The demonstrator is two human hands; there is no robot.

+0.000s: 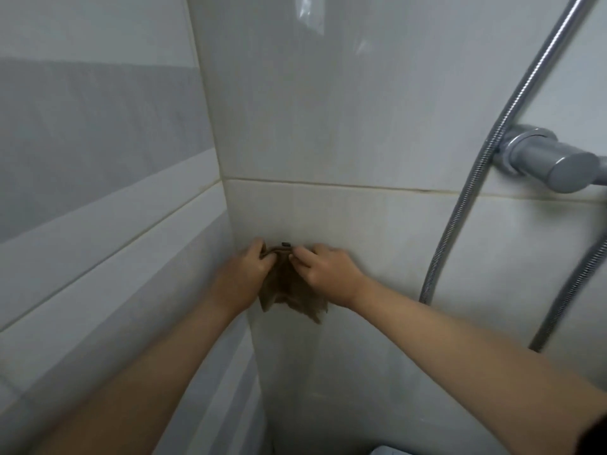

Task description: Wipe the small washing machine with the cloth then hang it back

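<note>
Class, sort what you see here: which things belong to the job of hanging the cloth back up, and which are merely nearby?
Part of the job: brown cloth, small dark hook, left hand, right hand.

Merely nearby: shower hose, grey wall fitting, tiled wall.

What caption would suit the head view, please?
Both hands, left hand and right hand, hold the brown cloth at a wall hook.
</note>
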